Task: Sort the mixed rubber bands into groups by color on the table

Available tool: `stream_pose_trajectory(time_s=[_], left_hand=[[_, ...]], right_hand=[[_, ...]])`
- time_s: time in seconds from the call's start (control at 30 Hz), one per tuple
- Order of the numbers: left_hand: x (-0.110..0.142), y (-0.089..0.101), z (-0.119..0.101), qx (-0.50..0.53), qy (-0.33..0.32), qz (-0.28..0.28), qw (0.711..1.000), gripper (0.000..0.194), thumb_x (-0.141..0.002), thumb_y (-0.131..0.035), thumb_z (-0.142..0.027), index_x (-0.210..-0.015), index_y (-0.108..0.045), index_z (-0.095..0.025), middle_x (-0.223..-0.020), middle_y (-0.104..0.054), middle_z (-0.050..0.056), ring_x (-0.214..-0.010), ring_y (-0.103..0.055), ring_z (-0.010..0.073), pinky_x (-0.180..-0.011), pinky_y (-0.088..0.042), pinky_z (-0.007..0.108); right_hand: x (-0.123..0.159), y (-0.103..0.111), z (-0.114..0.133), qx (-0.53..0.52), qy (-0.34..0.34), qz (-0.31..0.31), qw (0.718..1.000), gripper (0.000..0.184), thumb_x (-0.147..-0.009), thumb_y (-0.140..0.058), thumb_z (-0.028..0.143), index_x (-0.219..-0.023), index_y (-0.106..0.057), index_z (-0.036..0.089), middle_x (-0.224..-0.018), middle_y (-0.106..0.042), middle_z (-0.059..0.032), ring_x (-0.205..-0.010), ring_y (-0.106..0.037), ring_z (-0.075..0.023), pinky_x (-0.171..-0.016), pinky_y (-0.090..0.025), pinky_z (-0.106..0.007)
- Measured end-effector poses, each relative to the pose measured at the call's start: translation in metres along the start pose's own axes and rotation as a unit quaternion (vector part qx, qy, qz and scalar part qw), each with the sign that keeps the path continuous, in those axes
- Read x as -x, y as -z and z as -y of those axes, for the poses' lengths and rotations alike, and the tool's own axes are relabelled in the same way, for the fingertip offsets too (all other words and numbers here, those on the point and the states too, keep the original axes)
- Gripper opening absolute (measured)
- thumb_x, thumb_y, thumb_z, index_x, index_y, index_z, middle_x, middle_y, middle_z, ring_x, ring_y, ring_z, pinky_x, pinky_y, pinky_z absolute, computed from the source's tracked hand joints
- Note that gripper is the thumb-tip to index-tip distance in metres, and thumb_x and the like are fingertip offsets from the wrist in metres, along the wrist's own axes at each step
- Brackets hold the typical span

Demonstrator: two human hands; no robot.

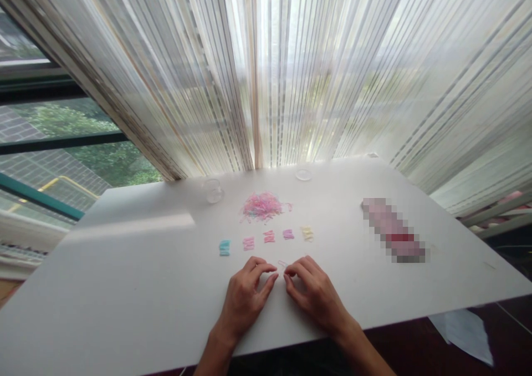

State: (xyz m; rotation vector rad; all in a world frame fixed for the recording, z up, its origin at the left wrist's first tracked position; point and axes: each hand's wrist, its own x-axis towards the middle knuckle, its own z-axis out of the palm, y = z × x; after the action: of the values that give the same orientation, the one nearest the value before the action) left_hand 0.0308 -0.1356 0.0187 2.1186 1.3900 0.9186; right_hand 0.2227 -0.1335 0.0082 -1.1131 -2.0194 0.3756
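Note:
Near the front of the white table, my left hand [246, 290] and my right hand [316, 293] face each other, thumb and forefinger of each pinched together. A thin pale pink rubber band [282, 264] shows between the fingertips, against my right forefinger. Whatever my left fingertips grip is too small to make out. Beyond the hands runs a row of small sorted bunches of bands: blue [224, 247], pink [248, 243], red-pink [269, 236], purple [288, 234] and yellow [307, 233]. Behind them lies a loose mixed heap of bands [262, 206], mostly pink.
A clear round container [213, 191] stands at the back left of the table [158, 298]. Its likely lid, a clear disc [303, 174], lies at the back edge. A pixelated pinkish long object [393, 229] rests on the right. Striped sheer curtains [291, 71] hang behind.

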Motion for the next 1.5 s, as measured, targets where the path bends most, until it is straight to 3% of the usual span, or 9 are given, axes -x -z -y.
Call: stream_pose_trajectory(time_s=[0.27, 0.43, 0.57, 0.8, 1.17, 1.5], left_hand=[[0.0, 0.0, -0.001, -0.005, -0.004, 0.0, 1.0, 0.017, -0.097, -0.053, -0.029, -0.099, -0.068, -0.021, -0.092, -0.064, 0.004, -0.07, -0.06, 0.013, -0.065, -0.052, 0.024], [0.0, 0.002, -0.001, 0.004, -0.001, -0.009, 1.0, 0.017, -0.096, -0.055, -0.029, -0.099, -0.069, -0.021, -0.091, -0.065, 0.003, -0.059, -0.054, 0.0097, -0.059, -0.05, 0.022], [-0.002, 0.018, 0.007, 0.001, 0.018, -0.032, 0.999, 0.017, -0.095, -0.056, -0.032, -0.097, -0.07, -0.021, -0.093, -0.065, 0.004, -0.059, -0.053, 0.0093, -0.059, -0.049, 0.022], [-0.012, 0.049, 0.035, -0.07, 0.05, -0.132, 0.987, 0.024, -0.092, -0.058, -0.039, -0.09, -0.073, -0.021, -0.087, -0.067, 0.002, -0.053, -0.047, 0.0083, -0.059, -0.047, 0.022], [-0.01, 0.04, 0.04, -0.09, 0.069, -0.12, 0.986, 0.028, -0.094, -0.056, -0.043, -0.094, -0.075, -0.023, -0.088, -0.067, 0.002, -0.055, -0.05, 0.0092, -0.059, -0.046, 0.022], [-0.008, 0.036, 0.029, -0.082, 0.048, -0.102, 0.99, 0.025, -0.094, -0.057, -0.039, -0.093, -0.075, -0.022, -0.089, -0.068, 0.002, -0.056, -0.051, 0.0089, -0.059, -0.047, 0.022]], right_hand=[[-0.001, 0.002, 0.001, -0.008, -0.001, -0.018, 1.0, 0.01, -0.093, -0.054, 0.014, -0.089, -0.06, 0.021, -0.079, -0.061, -0.0033, -0.076, -0.058, -0.0191, -0.068, -0.05, -0.033], [0.0, 0.002, 0.001, -0.017, -0.01, -0.024, 1.0, 0.01, -0.091, -0.056, 0.014, -0.097, -0.06, 0.021, -0.082, -0.061, -0.0036, -0.079, -0.059, -0.0195, -0.069, -0.052, -0.033], [0.0, 0.003, 0.0, -0.027, -0.017, -0.022, 0.999, 0.015, -0.091, -0.057, 0.014, -0.105, -0.06, 0.02, -0.084, -0.061, -0.0041, -0.08, -0.06, -0.0198, -0.071, -0.053, -0.033], [-0.001, 0.005, 0.002, -0.035, -0.026, -0.02, 0.999, 0.015, -0.092, -0.055, 0.015, -0.102, -0.063, 0.022, -0.083, -0.063, -0.0042, -0.08, -0.062, -0.0198, -0.071, -0.055, -0.033], [0.0, 0.005, 0.002, -0.056, -0.041, -0.001, 0.998, 0.013, -0.094, -0.053, 0.015, -0.098, -0.064, 0.022, -0.085, -0.063, -0.0049, -0.082, -0.062, -0.0202, -0.072, -0.054, -0.034], [0.0, -0.002, -0.004, -0.007, -0.097, -0.084, 0.992, 0.012, -0.092, -0.053, 0.016, -0.095, -0.063, 0.021, -0.084, -0.063, -0.006, -0.081, -0.061, -0.0221, -0.072, -0.054, -0.036]])
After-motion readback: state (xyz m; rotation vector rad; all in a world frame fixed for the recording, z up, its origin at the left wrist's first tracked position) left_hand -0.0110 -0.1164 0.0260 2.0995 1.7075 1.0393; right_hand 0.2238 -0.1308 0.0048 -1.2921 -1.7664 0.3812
